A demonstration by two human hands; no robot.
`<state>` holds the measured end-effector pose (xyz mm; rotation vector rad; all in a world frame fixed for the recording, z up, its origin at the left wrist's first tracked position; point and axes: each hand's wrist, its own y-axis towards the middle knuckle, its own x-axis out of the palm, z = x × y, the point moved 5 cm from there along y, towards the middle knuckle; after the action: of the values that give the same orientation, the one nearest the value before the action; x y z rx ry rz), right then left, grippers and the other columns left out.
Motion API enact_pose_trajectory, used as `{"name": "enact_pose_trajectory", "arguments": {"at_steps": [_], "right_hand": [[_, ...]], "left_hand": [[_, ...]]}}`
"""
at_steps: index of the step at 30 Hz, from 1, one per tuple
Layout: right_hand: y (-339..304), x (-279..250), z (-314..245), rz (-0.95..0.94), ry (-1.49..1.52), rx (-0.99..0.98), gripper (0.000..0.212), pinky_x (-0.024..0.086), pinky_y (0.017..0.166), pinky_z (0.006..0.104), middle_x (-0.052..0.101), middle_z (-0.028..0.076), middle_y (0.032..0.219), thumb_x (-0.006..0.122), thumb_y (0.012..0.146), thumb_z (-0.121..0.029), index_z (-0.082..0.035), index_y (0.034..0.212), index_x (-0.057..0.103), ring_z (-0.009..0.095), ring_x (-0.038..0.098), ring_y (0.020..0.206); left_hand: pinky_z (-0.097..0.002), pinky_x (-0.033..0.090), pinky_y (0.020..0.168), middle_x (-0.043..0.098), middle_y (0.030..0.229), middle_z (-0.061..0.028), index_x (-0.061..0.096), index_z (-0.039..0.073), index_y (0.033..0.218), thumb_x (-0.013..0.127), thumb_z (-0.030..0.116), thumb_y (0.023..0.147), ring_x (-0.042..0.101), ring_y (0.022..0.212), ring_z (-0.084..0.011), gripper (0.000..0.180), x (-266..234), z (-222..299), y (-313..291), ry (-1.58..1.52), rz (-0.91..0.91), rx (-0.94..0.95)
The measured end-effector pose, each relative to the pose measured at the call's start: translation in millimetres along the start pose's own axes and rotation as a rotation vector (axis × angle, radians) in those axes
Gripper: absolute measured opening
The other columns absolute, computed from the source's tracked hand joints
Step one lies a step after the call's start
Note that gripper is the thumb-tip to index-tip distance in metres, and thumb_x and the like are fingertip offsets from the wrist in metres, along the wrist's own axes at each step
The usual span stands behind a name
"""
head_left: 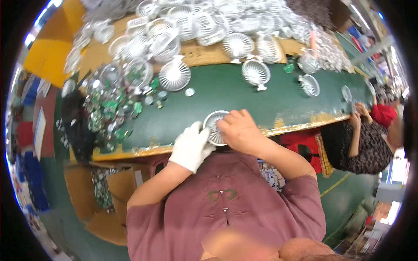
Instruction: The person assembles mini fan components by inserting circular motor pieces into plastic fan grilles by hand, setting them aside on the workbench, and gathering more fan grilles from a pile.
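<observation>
A round white ribbed housing [214, 126] lies at the near edge of the green table. My left hand [190, 147], in a white glove, closes its fingers around the left side of the rim. Bare and with its fingers bent together, my right hand [241, 132] reaches over the right part of the housing. Its fingertips press down inside, and whatever they hold is hidden. Beyond my hands, similar ribbed housings [174, 76] [256, 73] lie on the table. A small pale disc [190, 92] sits near the left one.
Green boards and clear round parts [109, 102] are heaped at left. Many white housings [187, 24] pile up on cardboard at the back. An open cardboard box [106, 204] with small parts stands at lower left. Another person [370, 139] works at the table's right end.
</observation>
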<state>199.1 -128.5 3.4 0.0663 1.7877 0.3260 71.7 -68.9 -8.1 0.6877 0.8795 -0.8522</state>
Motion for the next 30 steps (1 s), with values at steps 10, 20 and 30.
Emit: {"name": "enact_pose_trajectory", "arguments": {"at_steps": [10,20,30], "right_hand": [[16,21,2,-0.124,-0.031,-0.099,0.004,0.041,0.068,0.0358,0.058,0.005,0.074,0.056,0.075,-0.013,-0.009,0.076,0.057,0.023,0.059,0.076],[22,33,3,-0.250,-0.045,-0.149,0.008,0.047,0.063,0.0355,0.060,0.007,0.069,0.059,0.070,-0.012,-0.008,0.064,0.064,0.024,0.062,0.075],[1,30,3,0.077,-0.069,-0.082,0.009,0.035,0.074,0.0340,0.053,0.003,0.076,0.062,0.071,-0.017,-0.010,0.076,0.065,0.018,0.053,0.086]], "left_hand": [[-0.0399,0.048,0.071,0.060,0.095,-0.0058,0.065,0.018,0.100,0.071,0.020,0.071,0.058,0.081,-0.0280,0.029,-2,-19,6,0.136,0.001,0.105],[-0.0400,0.048,0.075,0.060,0.095,-0.0057,0.067,0.018,0.097,0.070,0.014,0.070,0.057,0.087,-0.0283,0.028,2,-18,11,0.129,-0.030,0.100],[-0.0440,0.037,0.094,0.059,0.086,-0.0034,0.068,0.017,0.091,0.072,0.019,0.068,0.056,0.090,-0.0245,0.023,-2,-18,4,0.126,0.039,0.178]]}}
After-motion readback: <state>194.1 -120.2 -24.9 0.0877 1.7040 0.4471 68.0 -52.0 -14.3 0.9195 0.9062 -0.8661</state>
